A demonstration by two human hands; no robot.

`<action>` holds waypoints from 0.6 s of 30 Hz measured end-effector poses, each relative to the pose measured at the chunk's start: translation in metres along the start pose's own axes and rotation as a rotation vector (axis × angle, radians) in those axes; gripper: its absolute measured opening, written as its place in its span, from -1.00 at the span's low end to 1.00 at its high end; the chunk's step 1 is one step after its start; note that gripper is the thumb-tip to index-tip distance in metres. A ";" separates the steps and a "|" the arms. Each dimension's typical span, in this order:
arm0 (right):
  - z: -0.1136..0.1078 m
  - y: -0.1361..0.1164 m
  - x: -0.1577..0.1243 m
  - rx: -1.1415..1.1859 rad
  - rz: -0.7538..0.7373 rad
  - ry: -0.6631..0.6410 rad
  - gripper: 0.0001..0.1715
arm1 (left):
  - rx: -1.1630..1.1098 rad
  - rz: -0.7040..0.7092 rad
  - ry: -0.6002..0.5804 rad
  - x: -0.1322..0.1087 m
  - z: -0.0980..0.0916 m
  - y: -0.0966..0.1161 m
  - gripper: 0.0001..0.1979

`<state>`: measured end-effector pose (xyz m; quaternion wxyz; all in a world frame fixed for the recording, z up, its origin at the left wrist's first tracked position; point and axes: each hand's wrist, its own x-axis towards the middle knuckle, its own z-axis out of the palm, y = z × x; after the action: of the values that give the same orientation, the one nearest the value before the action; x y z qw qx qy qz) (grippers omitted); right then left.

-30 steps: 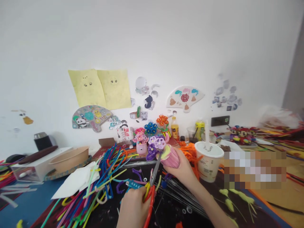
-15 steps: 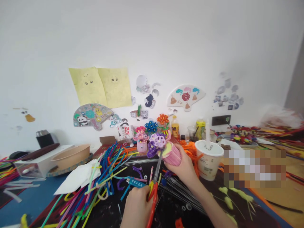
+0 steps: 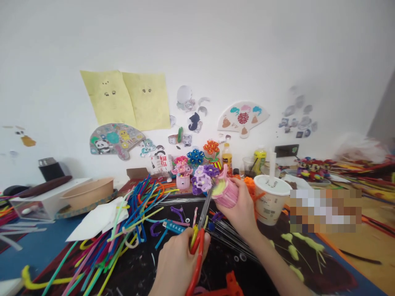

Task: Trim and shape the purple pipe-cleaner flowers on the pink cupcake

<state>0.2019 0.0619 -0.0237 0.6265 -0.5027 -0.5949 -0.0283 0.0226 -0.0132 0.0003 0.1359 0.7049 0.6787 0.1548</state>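
Note:
My left hand [image 3: 176, 260] is closed around the handles of scissors [image 3: 198, 267], which are red and yellow with grey blades pointing up and away. The blade tips reach between a pink pipe-cleaner pot [image 3: 226, 194] and the purple flowers [image 3: 203, 179] beside its mouth; whether they touch a stem I cannot tell. My right hand [image 3: 243, 207] grips the pot from the right, tilting its mouth to the left. Inside the pot a yellow-green filling shows. Below the hands, the black mat [image 3: 173, 273] bears purple scraps, thin wires [image 3: 233, 242] and small googly eyes.
Loose coloured pipe cleaners [image 3: 123, 230] lie in a heap to the left, near white paper [image 3: 98, 220]. A lidded drink cup [image 3: 270, 201] with a straw stands close to my right hand. Finished pipe-cleaner flowers [image 3: 195, 157] and bottles [image 3: 226, 156] line the wall.
The view has tipped down a little, so the wall items sit higher. The pot and flowers have turned slightly in my right hand. The scissors stay at the flowers, in my left hand.

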 end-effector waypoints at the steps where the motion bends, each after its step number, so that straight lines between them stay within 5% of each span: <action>1: -0.001 0.000 0.000 -0.002 -0.007 -0.002 -0.31 | -0.003 0.000 -0.004 0.000 0.000 0.000 -0.61; 8: -0.004 -0.002 0.002 0.021 0.023 -0.018 -0.27 | -0.039 0.042 -0.032 0.000 -0.001 0.000 -0.56; 12: -0.004 -0.004 0.004 0.115 0.080 -0.112 -0.24 | 0.031 -0.028 0.040 0.001 -0.010 -0.001 -0.72; 18: -0.008 -0.005 0.007 0.204 0.123 -0.188 -0.24 | 0.106 -0.021 0.089 0.002 -0.021 -0.003 -0.71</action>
<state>0.2060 0.0581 -0.0138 0.6165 -0.4724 -0.6188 0.1176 0.0116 -0.0115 0.0180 0.0697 0.6962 0.6988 0.1485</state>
